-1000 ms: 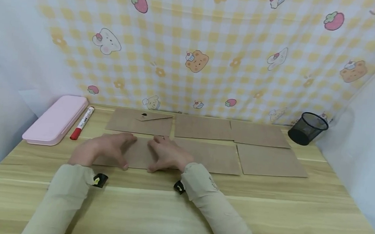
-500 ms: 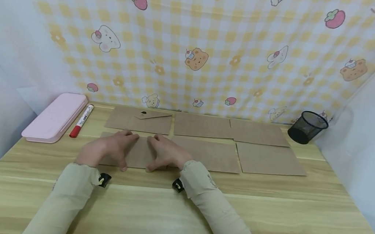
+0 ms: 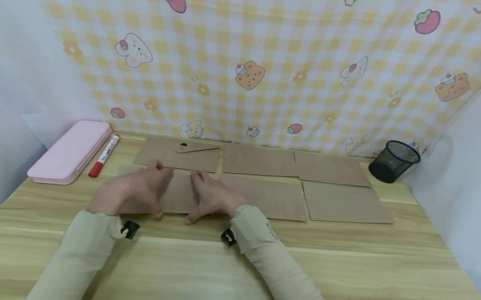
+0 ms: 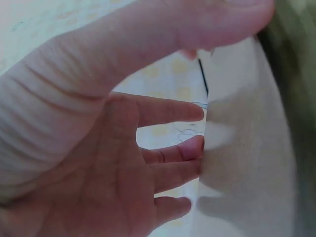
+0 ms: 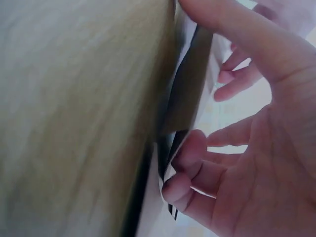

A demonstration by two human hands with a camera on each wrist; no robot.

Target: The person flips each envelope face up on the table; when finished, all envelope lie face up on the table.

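A brown paper envelope [image 3: 178, 194] lies in the front row, left end, between my hands, one end slightly raised. My left hand [image 3: 137, 186] spans its left part, and in the left wrist view the straight fingertips touch the brown paper [image 4: 247, 128] with the thumb across it. My right hand [image 3: 213, 196] holds the envelope's right part by its edges, thumb on the near side. In the right wrist view its curled fingertips meet the envelope edge [image 5: 195, 79], and a dark gap shows beneath. The envelope's left part is partly hidden by my left hand.
Several more brown envelopes lie in two rows, including a neighbour [image 3: 270, 199] at my right hand and one with a printed flap [image 3: 176, 154] behind. A pink case [image 3: 71, 151], a red-capped marker [image 3: 104, 156] and a black mesh pen holder [image 3: 394, 162] stand around them.
My left hand moved right, then back left. The envelope between my hands has shifted slightly left and its left end sits a little askew. My right hand has barely moved.
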